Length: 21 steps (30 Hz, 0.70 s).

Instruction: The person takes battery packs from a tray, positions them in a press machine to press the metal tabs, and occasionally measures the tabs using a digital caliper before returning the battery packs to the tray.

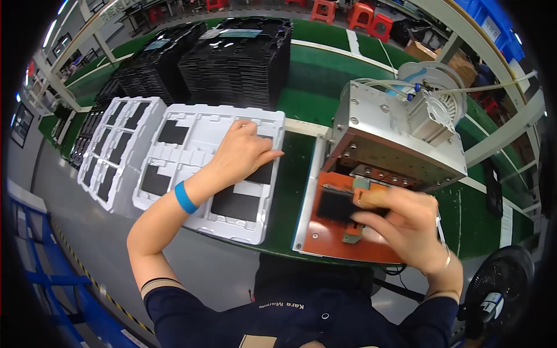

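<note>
My left hand, with a blue band at its wrist, is over the right column of a white plastic tray. Its fingers curl down beside a dark flat panel; their tips are hidden, so I cannot make out what they grip. Other dark panels lie in the tray's pockets. My right hand, blurred by motion, is at the orange base plate of a silver press. Thumb and fingers close at the right end of a black flat panel, beside a small green-and-orange fixture.
A second white tray stack with dark panels stands left. Tall stacks of black trays rise behind. The press has air tubes and a reel. A metal frame post stands right, a black fan lower right.
</note>
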### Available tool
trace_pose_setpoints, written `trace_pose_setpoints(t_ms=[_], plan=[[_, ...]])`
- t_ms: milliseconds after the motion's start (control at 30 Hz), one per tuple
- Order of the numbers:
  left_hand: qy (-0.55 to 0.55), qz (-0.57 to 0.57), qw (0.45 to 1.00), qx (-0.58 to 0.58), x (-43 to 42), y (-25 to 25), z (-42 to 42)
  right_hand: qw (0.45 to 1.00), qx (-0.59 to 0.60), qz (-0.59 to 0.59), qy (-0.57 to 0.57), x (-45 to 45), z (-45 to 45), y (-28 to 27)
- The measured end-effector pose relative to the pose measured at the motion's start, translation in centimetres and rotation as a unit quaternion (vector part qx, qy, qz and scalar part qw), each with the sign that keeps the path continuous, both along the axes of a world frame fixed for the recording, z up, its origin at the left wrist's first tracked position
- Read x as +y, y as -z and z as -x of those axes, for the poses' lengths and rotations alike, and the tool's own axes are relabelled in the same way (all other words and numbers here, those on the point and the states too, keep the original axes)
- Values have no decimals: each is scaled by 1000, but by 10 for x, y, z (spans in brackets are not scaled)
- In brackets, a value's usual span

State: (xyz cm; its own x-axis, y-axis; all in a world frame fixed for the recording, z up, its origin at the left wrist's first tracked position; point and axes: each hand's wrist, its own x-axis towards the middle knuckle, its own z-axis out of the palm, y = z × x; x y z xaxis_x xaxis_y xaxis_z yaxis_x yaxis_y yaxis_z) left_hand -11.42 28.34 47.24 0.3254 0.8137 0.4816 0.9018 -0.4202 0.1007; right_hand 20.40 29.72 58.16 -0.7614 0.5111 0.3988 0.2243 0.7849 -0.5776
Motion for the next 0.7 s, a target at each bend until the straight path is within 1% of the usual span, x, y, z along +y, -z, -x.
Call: trace_pose_setpoints(t_ms=[33, 67, 100, 133, 167, 200, 233, 300, 333, 367, 400, 433, 500, 567, 600, 700], plan=[[7, 0, 1000, -5, 5, 4, -1, 997, -18, 70, 40, -3, -26, 2], [-11, -5, 1000, 1, 7, 9, -1, 984, -18, 153, 88, -6, -53, 9], [-29, -9, 999, 8, 10, 12, -1, 962, -16, 236, 134, -5, -75, 18], [-42, -50, 998, 6, 7, 3, -5, 937, 12, 306, 167, -3, -91, 28], [-32, -44, 998, 7, 4, -7, -8, 905, 43, 374, 199, -3, -101, 37], [-56, -71, 996, -12, 2, -17, -11, 897, 31, 383, 216, -1, -105, 43], [-79, -99, 991, -34, 2, -28, -18, 912, 31, 347, 216, -1, -103, 50], [-22, -140, 990, -19, -6, -55, -44, 957, -53, 197, 205, -3, -96, 59], [10, -159, 987, -12, -12, -61, -61, 968, -19, 154, 196, -4, -90, 67], [70, -148, 986, -12, -18, -58, -77, 976, 13, 110, 186, -6, -84, 72], [146, -171, 974, -34, -23, -53, -100, 982, -30, 43, 182, -7, -82, 70], [209, -124, 969, -41, -31, -47, -118, 982, -71, -25, 174, -6, -79, 69], [305, 32, 952, 12, -43, -38, -139, 980, -80, -19, 179, -6, -76, 72], [327, 129, 936, 7, -46, -32, -149, 986, -38, -22, 158, -2, -71, 75], [332, 130, 934, 4, -47, -28, -149, 991, -32, -61, 119, 0, -70, 78], [322, 161, 933, 26, -46, -20, -147, 992, -39, -69, 100, -2, -66, 88]])
